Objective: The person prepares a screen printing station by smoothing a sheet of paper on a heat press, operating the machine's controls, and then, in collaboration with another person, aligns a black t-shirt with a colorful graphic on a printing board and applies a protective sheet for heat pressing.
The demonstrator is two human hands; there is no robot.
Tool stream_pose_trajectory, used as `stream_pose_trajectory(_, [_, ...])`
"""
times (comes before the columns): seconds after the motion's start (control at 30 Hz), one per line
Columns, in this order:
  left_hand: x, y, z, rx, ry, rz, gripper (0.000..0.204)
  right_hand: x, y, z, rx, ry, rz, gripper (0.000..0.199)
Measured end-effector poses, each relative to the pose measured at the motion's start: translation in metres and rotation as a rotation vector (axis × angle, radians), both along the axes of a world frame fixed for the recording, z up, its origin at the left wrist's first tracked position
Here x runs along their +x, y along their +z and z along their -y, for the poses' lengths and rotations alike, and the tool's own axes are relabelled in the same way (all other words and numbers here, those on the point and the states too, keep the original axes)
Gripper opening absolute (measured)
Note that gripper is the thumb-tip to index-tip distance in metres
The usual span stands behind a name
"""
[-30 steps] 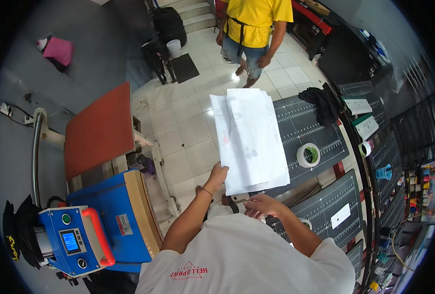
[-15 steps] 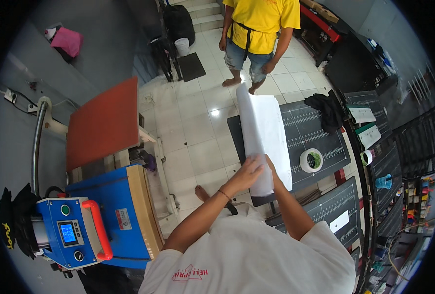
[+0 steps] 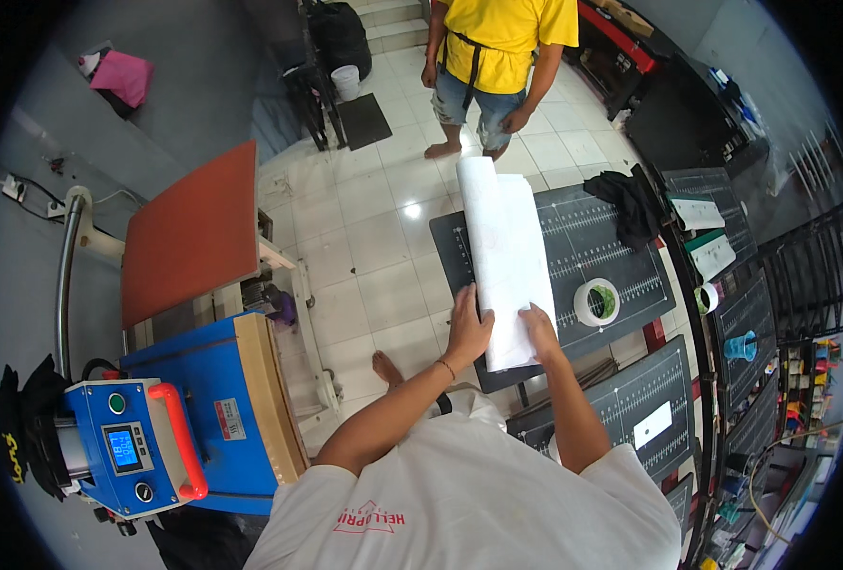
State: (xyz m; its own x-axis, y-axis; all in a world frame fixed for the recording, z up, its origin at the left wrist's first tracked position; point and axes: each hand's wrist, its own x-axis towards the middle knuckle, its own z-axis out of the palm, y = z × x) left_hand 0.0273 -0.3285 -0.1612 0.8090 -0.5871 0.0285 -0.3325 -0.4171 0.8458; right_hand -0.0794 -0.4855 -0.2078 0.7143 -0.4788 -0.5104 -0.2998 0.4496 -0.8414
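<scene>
Right now both hands rest on a stack of white sheets [image 3: 505, 252] that lies lengthwise on a dark cutting mat [image 3: 621, 237] with white ruler marks. The left hand [image 3: 466, 328] lies flat on the near left edge of the sheets, fingers spread and pressed down rather than curled around anything. The right hand [image 3: 538, 328] sits just beside it on the near end of the sheets, fingers stretched forward and flat on the paper; whether the thumb hooks under the edge cannot be told. The far end of the sheets curls upward a little, and the near end hangs slightly past the mat's near edge.

Just right of the sheets on the mat sits a roll of tape [image 3: 596, 302], apart from the paper. A black cloth [image 3: 631, 204] lies bunched at the far right corner of the mat. To the left stands a blue heat press [image 3: 170, 418] with its red-orange plate [image 3: 193, 233] swung open. At the far side, on the tiled floor [image 3: 374, 237], stands a person in a yellow shirt [image 3: 502, 38], well apart from the mat.
</scene>
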Motion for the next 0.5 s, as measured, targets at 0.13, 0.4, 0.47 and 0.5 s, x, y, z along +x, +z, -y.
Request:
stream_pose_trajectory(0.13, [0.0,0.003,0.009,-0.005,-0.189,-0.391,0.085,-0.001,0.01,-0.001,0.327,-0.266,0.068,0.04])
stream_pose_trajectory(0.4, [-0.01,0.034,0.04,0.394,-0.297,-0.202,0.086,-0.029,-0.018,0.019,-0.912,-0.17,-0.205,0.034])
stream_pose_trajectory(0.47, [-0.01,0.021,0.04,0.399,-0.276,-0.148,0.086,-0.029,0.002,0.018,-0.451,-0.129,-0.151,0.034])
stream_pose_trajectory(0.5, [-0.012,0.021,0.041,0.352,-0.219,-0.181,0.087,-0.029,0.01,0.019,-0.662,-0.039,-0.232,0.035])
